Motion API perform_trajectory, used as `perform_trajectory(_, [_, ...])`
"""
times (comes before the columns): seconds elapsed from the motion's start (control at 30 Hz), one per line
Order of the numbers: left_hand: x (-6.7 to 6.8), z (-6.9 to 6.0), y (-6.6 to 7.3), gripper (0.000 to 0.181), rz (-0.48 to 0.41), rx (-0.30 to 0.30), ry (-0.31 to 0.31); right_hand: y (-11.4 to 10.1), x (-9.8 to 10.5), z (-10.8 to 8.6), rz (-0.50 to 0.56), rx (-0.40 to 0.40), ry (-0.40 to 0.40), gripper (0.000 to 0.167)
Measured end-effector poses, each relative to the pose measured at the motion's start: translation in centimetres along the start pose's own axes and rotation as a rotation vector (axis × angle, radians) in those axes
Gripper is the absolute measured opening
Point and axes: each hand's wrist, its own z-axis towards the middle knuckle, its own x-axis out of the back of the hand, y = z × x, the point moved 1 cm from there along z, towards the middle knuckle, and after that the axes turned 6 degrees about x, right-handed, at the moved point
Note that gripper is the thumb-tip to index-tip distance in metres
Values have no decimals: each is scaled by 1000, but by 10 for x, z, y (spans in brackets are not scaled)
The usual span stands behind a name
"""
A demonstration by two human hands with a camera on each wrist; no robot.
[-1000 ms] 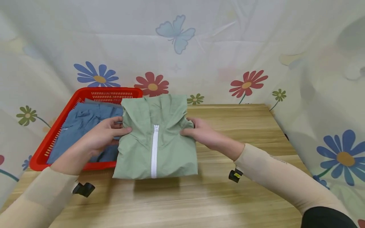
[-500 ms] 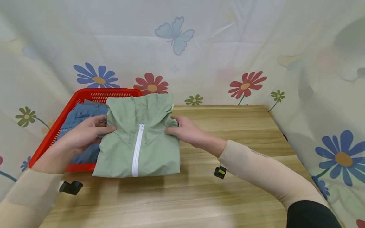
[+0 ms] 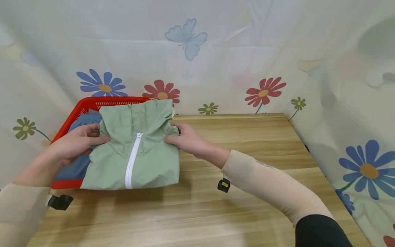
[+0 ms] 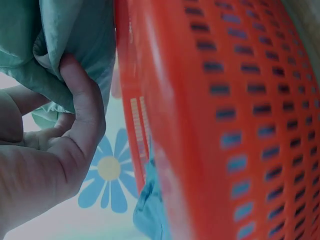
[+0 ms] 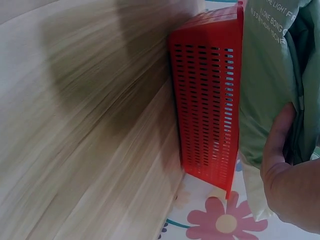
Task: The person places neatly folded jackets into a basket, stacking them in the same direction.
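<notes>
A folded light green jacket [image 3: 154, 157] with a white zipper [image 3: 133, 161] is held up in the head view, partly over a red plastic basket [image 3: 66, 125]. My left hand [image 3: 75, 142] pinches its left edge, thumb on top and fingers beneath. At the opposite edge my right hand [image 3: 191, 139] grips the folded layers the same way. The right wrist view shows white lettering on the underside of the jacket [image 5: 265, 90]. Inside the basket lies folded blue clothing [image 3: 75, 164], mostly hidden by the jacket and my left hand.
Basket and hands are over a wooden table [image 3: 247, 137], whose right edge runs along a patterned cloth. A floral backdrop [image 3: 222, 61] hangs behind the table. The basket's slotted side wall [image 5: 205, 100] shows in the right wrist view.
Both hands have carried the green jacket leftward, from partly beside the basket to further over it. More of the blue clothing is now covered. The grips look the same.
</notes>
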Motion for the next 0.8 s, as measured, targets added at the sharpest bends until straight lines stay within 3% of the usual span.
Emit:
perform_trajectory(0.23, [23, 4, -10, 67, 67, -6, -18, -4, -16, 18, 35, 19, -16, 26])
perform_trajectory(0.47, [40, 5, -20, 65, 63, 6, -30, -5, -37, 33, 93, 29, -19, 23])
perform_trajectory(0.73, [54, 7, -29, 74, 256, 18, 13, -2, -52, 45, 87, 24, -1, 23])
perform_trajectory(0.8, [58, 8, -29, 74, 270, 25, 25, -2, -55, 48, 82, 19, 1, 22])
